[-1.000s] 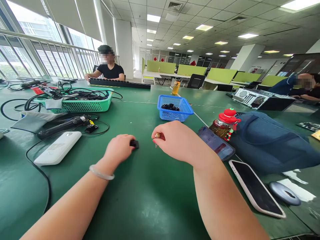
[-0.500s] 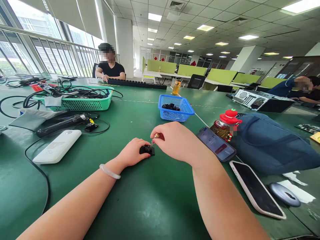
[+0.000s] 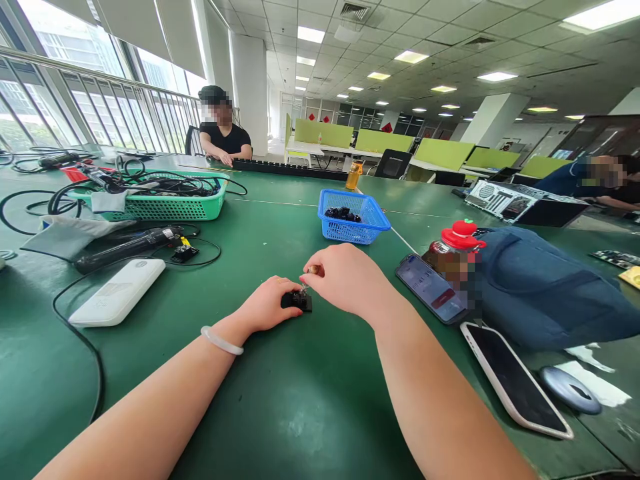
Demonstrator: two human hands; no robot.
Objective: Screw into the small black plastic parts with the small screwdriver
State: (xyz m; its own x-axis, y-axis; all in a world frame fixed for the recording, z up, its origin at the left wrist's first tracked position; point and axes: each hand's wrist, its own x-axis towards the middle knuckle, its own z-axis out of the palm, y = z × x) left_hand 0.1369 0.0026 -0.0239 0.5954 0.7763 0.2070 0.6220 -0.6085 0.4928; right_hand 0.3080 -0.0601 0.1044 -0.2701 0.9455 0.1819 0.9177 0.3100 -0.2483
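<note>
On the green table, my left hand (image 3: 266,303) is closed on a small black plastic part (image 3: 300,301), thumb on the near side and fingers on the far side. The part lies low against the tabletop; its left portion is hidden by my fingers. Pinched in my right hand (image 3: 343,275) is a small screwdriver (image 3: 314,269) with a rounded brownish end. Its thin metal shaft points down at the top of the black part. Where the tip meets the part is too small to make out.
Beyond my hands stands a blue basket (image 3: 353,230) holding black parts. To the left are a white power bank (image 3: 120,293), cables and a green basket (image 3: 165,210). Two phones (image 3: 431,288), a blue bag (image 3: 550,287) and a mouse (image 3: 570,389) lie right. A person (image 3: 225,137) sits across.
My right wrist and forearm have swung slightly left, while the fingers stay over the black part. My left hand keeps its hold. The person across has moved an arm to the right.
</note>
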